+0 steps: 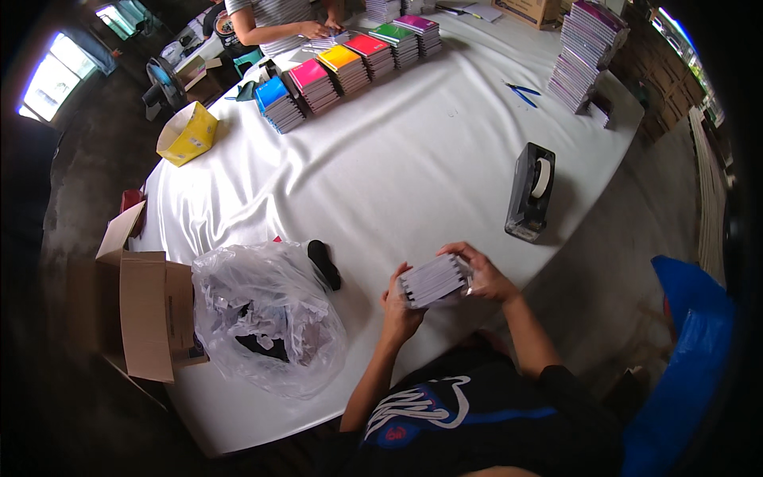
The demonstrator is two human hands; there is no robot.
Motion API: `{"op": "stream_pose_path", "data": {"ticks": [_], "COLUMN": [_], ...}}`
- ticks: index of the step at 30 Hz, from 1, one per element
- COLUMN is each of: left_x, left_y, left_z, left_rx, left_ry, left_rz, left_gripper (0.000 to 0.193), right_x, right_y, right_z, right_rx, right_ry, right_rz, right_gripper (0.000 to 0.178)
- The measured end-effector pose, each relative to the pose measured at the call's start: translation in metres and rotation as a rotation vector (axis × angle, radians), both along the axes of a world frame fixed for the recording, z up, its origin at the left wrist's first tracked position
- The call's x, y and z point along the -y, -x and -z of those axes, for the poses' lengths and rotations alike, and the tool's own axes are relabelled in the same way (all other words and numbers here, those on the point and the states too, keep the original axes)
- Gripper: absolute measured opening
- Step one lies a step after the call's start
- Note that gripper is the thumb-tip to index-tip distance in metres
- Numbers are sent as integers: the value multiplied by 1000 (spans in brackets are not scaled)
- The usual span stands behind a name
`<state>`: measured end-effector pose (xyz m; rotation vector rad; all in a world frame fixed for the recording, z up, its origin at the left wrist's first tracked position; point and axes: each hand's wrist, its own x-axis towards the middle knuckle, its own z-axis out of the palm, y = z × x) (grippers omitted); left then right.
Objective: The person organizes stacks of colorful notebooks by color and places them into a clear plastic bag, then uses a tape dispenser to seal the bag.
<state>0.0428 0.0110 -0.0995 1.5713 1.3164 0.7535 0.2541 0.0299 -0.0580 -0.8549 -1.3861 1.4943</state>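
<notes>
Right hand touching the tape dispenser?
Apart: head view shows white tablecloth between the right hand and the black tape dispenser.

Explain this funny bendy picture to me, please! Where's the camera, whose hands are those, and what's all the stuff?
There's no robot here, just a person. The camera sits on their head and looks down; its very wide lens makes straight edges look curved.

The person's bare left hand and bare right hand hold a small, pale, block-shaped bundle between them. It looks like stacked paper, but it's a bit blurry.

On the table with a shiny white cover, you can see a see-through plastic bag with paper scraps, a long black tape dispenser, a blue-handled hand tool and a row of stacked notebooks with bright covers. Another person is behind that row.
</notes>
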Motion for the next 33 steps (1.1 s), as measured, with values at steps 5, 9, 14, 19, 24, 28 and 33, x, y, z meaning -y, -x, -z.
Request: {"op": "stream_pose_path", "data": {"ticks": [5,9,14,19,24,28,33], "left_x": [8,6,0,28,36,34,17], "left_y": [-4,4,-3,2,20,23,35], "left_z": [-11,-72,-102,-95,-36,-30,-38], "left_rx": [64,-58,-373,118,-336,-150,-225], "left_ry": [-383,-765,-831,-733,-692,-647,-643], "left_rz": [-152,-82,109,-298,55,-63,227], "left_gripper": [115,89,20,52,90,95,93], "right_x": [20,22,4,28,46,43,21], "right_y": [-11,-23,-6,-30,-13,-11,-22], "right_z": [-14,-48,-87,-62,-17,-21,-21], "right_rx": [151,450,839,400,577,603,794], "right_ry": [-65,-410,-717,-440,-486,-509,-585], "right_rz": [241,199,48,363,125,156,-57], "right_gripper": [81,43,20,45,70,66,65]}}
